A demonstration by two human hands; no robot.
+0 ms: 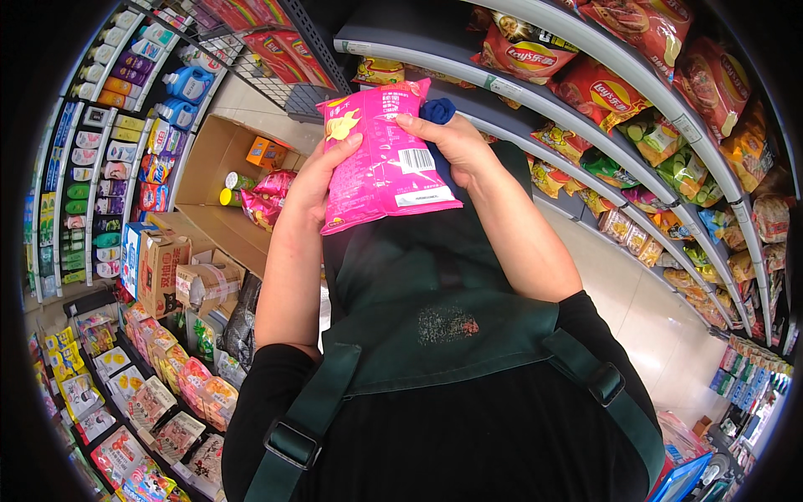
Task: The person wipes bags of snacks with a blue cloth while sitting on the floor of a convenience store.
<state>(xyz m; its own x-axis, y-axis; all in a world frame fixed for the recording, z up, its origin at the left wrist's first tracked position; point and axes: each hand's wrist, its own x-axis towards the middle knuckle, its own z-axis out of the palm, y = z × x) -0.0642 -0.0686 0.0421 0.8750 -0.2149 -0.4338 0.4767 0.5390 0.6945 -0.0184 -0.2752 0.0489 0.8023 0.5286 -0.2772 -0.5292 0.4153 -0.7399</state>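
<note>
Both my hands hold a pink bag of potato chips (382, 157), its back with a barcode facing up. My left hand (320, 176) grips the bag's left side, the thumb on top. The upper right side is pinched by my right hand (455, 141), which also has a dark blue cloth (438, 112) bunched at it. How the cloth is held is partly hidden. Left of the hands stands an open cardboard box (210, 157) with more pink bags (266, 194), canisters with green and yellow lids (233, 188) and an orange box (266, 153) inside.
Curved-looking shelves (533, 81) with chip bags (533, 53) run along the upper and right side. A wire rack (276, 81) stands ahead. At left are toiletry shelves (94, 182), closed cartons (163, 270) and a display of packaged snacks (150, 401). Tiled floor (640, 314) shows at right.
</note>
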